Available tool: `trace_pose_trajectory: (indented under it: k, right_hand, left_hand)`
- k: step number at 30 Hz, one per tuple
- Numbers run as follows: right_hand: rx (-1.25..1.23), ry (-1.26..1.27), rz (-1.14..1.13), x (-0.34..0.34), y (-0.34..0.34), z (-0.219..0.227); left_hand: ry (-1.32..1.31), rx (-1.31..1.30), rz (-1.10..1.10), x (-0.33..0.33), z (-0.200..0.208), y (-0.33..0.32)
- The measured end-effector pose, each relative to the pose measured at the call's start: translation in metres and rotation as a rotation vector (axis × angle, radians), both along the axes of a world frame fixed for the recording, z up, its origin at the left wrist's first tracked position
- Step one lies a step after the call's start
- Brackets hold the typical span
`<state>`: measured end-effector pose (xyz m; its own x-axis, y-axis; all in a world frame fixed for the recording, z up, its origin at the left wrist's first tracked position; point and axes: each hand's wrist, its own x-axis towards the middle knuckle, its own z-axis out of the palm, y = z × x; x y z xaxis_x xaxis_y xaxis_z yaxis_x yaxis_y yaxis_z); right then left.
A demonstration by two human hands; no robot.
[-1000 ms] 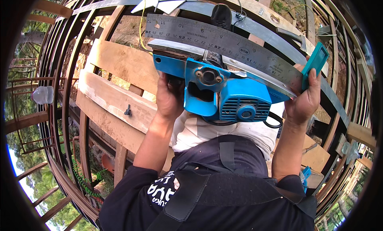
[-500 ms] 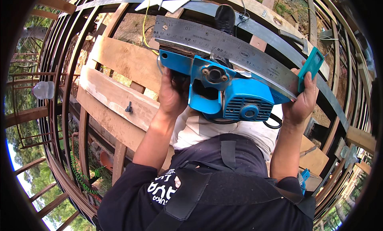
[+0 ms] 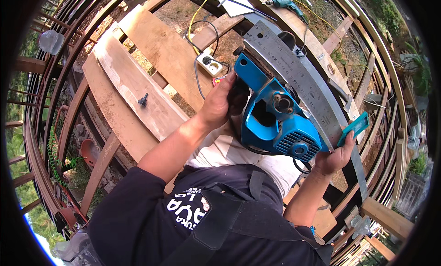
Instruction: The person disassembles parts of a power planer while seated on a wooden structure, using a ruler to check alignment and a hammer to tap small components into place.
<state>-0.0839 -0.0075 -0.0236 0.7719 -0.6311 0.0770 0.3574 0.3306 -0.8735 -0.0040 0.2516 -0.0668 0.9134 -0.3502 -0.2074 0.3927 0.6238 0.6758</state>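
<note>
The left hand (image 3: 219,105) is wrapping its fingers closed around the black handle of a blue plastic circular saw (image 3: 275,123), which is sitting against a long grey metal square (image 3: 298,77). The right hand (image 3: 334,158) is gripping that ruler's teal plastic stock, above rough curved wooden planks (image 3: 138,86).

Bright daylight floods the scene, strongest toward twelve and one o'clock, where the steel ruler (image 3: 294,77) gleams pale. The wooden planks (image 3: 138,96) glow warm, with soft shadows under them. The blue power saw (image 3: 275,123) sits sharp and saturated at centre. Toward the rim, straight rails bow hard into curves and detail smears. A black ring closes the frame; at seven o'clock, sky blows out white-blue.
</note>
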Motion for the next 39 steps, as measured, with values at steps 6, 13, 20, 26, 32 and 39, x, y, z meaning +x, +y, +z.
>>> trace_pose_trajectory:
  k: [6, 13, 20, 26, 32, 39]
  right_hand:
    - [0.025, -0.014, -0.017, 0.001, 0.001, 0.003]
    - [-0.041, -0.030, 0.089, -0.006, -0.023, -0.013]
    - [0.012, 0.071, 0.002, 0.016, -0.026, -0.016]
    - [0.071, 0.087, 0.031, 0.022, -0.026, -0.021]
    - [0.066, 0.090, 0.013, 0.024, -0.030, -0.029]
    - [0.070, 0.086, 0.051, 0.020, -0.035, -0.033]
  left_hand:
    - [-0.065, -0.037, -0.052, 0.001, -0.023, 0.007]
    - [-0.071, -0.040, -0.120, 0.005, -0.021, 0.004]
    - [-0.113, -0.140, -0.014, 0.003, -0.022, 0.002]
    - [0.014, -0.097, 0.040, 0.005, -0.028, 0.006]
    - [0.017, -0.130, -0.009, 0.004, -0.026, 0.007]
    - [0.013, -0.139, -0.041, 0.006, -0.026, 0.007]
